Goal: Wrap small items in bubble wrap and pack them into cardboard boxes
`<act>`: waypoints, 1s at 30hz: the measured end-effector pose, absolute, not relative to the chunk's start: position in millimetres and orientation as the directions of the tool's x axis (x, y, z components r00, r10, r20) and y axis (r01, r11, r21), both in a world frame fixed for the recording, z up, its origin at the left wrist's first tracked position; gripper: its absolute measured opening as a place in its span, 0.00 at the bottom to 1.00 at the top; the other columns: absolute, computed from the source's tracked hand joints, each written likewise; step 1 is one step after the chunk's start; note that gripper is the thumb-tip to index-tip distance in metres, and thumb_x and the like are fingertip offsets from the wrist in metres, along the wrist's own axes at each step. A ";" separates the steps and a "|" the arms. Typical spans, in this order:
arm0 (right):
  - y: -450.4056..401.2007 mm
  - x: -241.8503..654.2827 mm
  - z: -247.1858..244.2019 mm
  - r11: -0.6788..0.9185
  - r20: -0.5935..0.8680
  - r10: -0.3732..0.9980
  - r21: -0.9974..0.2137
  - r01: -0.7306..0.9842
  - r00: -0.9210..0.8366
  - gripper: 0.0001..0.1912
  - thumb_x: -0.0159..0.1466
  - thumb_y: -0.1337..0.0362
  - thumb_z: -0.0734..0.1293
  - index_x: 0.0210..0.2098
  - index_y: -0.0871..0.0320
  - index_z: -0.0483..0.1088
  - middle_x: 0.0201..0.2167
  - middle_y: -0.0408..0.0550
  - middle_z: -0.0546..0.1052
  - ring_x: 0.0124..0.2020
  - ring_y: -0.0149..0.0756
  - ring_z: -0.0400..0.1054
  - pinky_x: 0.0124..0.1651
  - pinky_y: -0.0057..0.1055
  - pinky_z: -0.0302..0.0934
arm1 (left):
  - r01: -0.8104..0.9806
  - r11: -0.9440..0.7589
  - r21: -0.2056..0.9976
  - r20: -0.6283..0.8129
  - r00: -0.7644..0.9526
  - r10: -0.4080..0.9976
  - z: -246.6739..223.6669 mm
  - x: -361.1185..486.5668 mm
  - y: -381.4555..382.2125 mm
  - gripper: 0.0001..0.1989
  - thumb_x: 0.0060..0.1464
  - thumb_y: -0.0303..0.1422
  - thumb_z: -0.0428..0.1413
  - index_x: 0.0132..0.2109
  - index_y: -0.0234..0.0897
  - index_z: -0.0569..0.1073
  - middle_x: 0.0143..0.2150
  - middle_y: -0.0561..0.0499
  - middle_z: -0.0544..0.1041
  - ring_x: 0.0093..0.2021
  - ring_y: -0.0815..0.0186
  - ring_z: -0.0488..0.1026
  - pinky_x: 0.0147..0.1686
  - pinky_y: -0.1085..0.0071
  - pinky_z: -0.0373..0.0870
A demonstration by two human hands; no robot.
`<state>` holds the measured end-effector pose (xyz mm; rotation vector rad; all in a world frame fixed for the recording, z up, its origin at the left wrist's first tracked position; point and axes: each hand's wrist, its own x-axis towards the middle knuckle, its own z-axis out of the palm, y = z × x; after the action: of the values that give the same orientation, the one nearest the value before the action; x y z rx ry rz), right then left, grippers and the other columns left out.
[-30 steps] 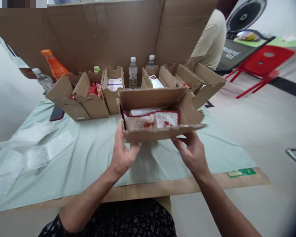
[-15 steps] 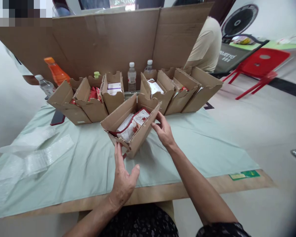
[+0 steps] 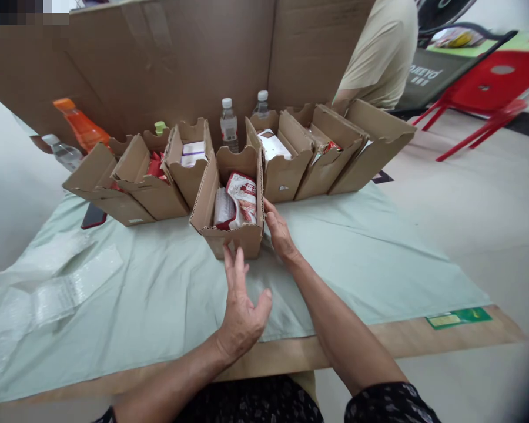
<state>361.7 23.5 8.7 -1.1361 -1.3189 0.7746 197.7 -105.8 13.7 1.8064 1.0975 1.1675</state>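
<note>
An open-topped cardboard box (image 3: pixel 237 242) stands upright on the green cloth in front of me. Inside it lie a red-and-white printed packet (image 3: pixel 243 200) and some clear wrap (image 3: pixel 224 207). My left hand (image 3: pixel 242 299) is at the near end of the box, fingertips against its front wall, thumb spread away. Along the right wall rests my right hand (image 3: pixel 282 235), its fingers stretched out flat and partly hidden beside the cardboard. Neither hand wraps round anything. Behind, a cardboard box with white packs (image 3: pixel 187 144) and one with a white carton (image 3: pixel 286 170) flank the gap.
More cardboard boxes stand left and right, one holding red packets (image 3: pixel 155 166). Bottles (image 3: pixel 230 126), including an orange one (image 3: pixel 83 126), stand before a tall cardboard panel (image 3: pixel 203 59). Bubble wrap (image 3: pixel 57 294) and a phone (image 3: pixel 93 216) lie left. A person (image 3: pixel 379 53) sits behind, near a red chair (image 3: pixel 502 88).
The near box has turned to point straight away from me and moved back toward the gap in the row. Both hands have followed it, the left shifting rightward.
</note>
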 end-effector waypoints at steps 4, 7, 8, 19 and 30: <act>28.5 368.1 -11.5 0.223 0.238 0.946 -0.971 0.090 0.220 0.44 0.64 0.26 0.57 0.61 0.51 0.74 0.65 0.51 0.75 0.67 0.48 0.68 0.70 0.49 0.62 | 0.230 -0.400 0.887 0.342 0.254 0.905 11.4 217.7 -89.7 0.49 0.61 0.25 0.54 0.78 0.55 0.35 0.82 0.46 0.24 0.82 0.47 0.36 0.72 0.43 0.62; 33.8 370.2 -22.0 0.172 0.178 0.895 -0.984 0.052 0.408 0.44 0.62 0.25 0.57 0.54 0.55 0.77 0.57 0.56 0.79 0.55 0.49 0.76 0.49 0.44 0.75 | 0.225 -0.404 0.887 0.349 0.250 0.903 10.2 229.7 -67.7 0.49 0.60 0.25 0.55 0.78 0.54 0.37 0.82 0.44 0.25 0.82 0.46 0.35 0.73 0.42 0.59; 35.2 370.8 -24.4 0.160 0.162 0.876 -0.986 0.043 0.455 0.44 0.63 0.26 0.55 0.52 0.57 0.76 0.54 0.58 0.80 0.51 0.49 0.77 0.43 0.42 0.75 | 0.232 -0.404 0.885 0.350 0.241 0.905 9.7 233.1 -57.9 0.49 0.59 0.25 0.55 0.78 0.53 0.39 0.82 0.44 0.26 0.82 0.46 0.34 0.74 0.42 0.58; 36.0 371.8 -29.1 0.171 0.184 0.828 -0.982 0.074 0.530 0.32 0.67 0.35 0.59 0.46 0.57 0.76 0.50 0.57 0.81 0.43 0.42 0.77 0.39 0.36 0.72 | 0.396 -0.386 0.833 0.321 0.221 0.921 -13.8 268.7 55.3 0.45 0.56 0.31 0.58 0.77 0.40 0.48 0.82 0.38 0.36 0.82 0.45 0.36 0.76 0.43 0.50; 39.5 371.3 -33.5 0.121 0.176 0.851 -0.983 0.141 0.495 0.30 0.67 0.38 0.58 0.46 0.57 0.76 0.50 0.57 0.81 0.43 0.42 0.77 0.37 0.36 0.71 | 0.608 -0.713 0.349 0.061 0.744 0.665 -16.4 211.5 -17.3 0.30 0.66 0.41 0.55 0.72 0.38 0.64 0.78 0.36 0.58 0.79 0.45 0.52 0.76 0.43 0.49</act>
<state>371.3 39.5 -33.5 -1.3747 -0.9506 0.6535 211.5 -17.3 -16.4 2.6381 0.9899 0.2619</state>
